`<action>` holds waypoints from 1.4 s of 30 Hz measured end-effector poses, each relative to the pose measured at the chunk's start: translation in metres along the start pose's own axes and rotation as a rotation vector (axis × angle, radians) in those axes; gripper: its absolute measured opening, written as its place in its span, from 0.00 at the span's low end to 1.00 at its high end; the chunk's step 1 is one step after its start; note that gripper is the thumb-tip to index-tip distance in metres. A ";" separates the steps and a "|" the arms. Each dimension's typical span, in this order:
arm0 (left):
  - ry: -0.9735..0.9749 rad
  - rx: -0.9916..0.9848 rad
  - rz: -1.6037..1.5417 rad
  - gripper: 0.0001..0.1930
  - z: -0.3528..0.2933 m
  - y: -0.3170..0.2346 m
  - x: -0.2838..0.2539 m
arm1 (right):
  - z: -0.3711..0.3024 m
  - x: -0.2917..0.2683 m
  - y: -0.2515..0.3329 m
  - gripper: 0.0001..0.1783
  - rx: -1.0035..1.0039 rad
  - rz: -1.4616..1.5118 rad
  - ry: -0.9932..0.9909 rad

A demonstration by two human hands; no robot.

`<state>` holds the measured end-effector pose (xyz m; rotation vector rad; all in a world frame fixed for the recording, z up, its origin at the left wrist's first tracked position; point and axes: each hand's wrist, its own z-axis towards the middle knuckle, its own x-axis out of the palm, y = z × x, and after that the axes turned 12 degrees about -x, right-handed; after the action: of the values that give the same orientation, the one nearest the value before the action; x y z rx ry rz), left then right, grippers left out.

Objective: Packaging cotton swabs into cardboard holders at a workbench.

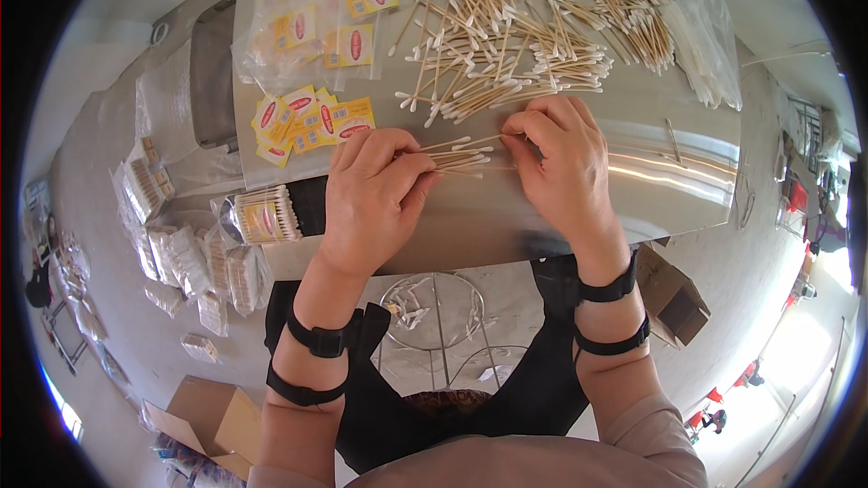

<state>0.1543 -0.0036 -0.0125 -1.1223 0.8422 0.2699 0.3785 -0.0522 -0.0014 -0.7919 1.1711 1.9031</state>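
Note:
My left hand (378, 190) is closed round a small bunch of cotton swabs (459, 157), their white tips fanning out to the right. Thumb and forefinger of my right hand (562, 158) pinch the end of a single cotton swab (489, 138) that reaches across to the bunch. Just beyond both hands a large loose pile of wooden-stick cotton swabs (506, 45) spreads over the metal table (506, 226). Yellow and white labels with red ovals (307, 122) lie scattered beyond my left hand. Beside that wrist sits a filled pack of cotton swabs (264, 216) with a yellow label.
Clear plastic bags (312, 27) holding labels lie at the far left, and more clear plastic (701, 45) at the far right. A lone swab (673, 140) rests on the right. Several packed bundles (212, 267) are on the floor at left; cardboard boxes (203, 420) (669, 296) stand below.

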 end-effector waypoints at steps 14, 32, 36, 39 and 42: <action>0.010 -0.047 -0.164 0.09 -0.002 0.002 0.003 | 0.000 -0.010 -0.007 0.08 -0.029 0.031 0.080; -0.005 -0.023 -0.014 0.10 -0.001 0.000 0.006 | 0.003 0.007 0.004 0.08 -0.078 0.019 0.000; 0.032 -0.011 -0.031 0.10 -0.003 -0.006 0.004 | 0.002 0.008 0.005 0.09 -0.108 0.049 0.014; 0.053 0.049 -0.007 0.10 -0.004 -0.008 0.007 | 0.002 -0.007 0.000 0.09 -0.033 0.034 0.006; 0.070 0.052 0.003 0.12 -0.005 -0.008 0.007 | 0.000 -0.018 -0.001 0.10 0.223 0.080 0.093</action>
<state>0.1611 -0.0124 -0.0128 -1.0867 0.9080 0.2110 0.3888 -0.0572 0.0121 -0.7265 1.4633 1.7753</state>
